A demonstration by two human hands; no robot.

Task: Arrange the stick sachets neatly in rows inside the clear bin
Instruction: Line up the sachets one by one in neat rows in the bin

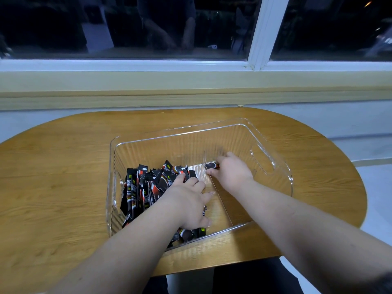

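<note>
A clear ribbed plastic bin (pixel 269 145) stands on the wooden table. Several black, red and white stick sachets (pixel 144 187) lie piled in a loose heap in the bin's left half. My left hand (pixel 188 200) rests flat on the right side of that heap, fingers spread and pressing on the sachets. My right hand (pixel 231 172) is inside the bin toward its far middle, fingers pinched on a single sachet (pixel 211 165) whose dark end pokes out to the left. The bin's right half shows bare floor.
The oval wooden table (pixel 53 177) sits against a pale window sill (pixel 191 81) with a dark window above it. The bin has a cut-out handle (pixel 263 160) in its right wall. The table's front edge is near my body.
</note>
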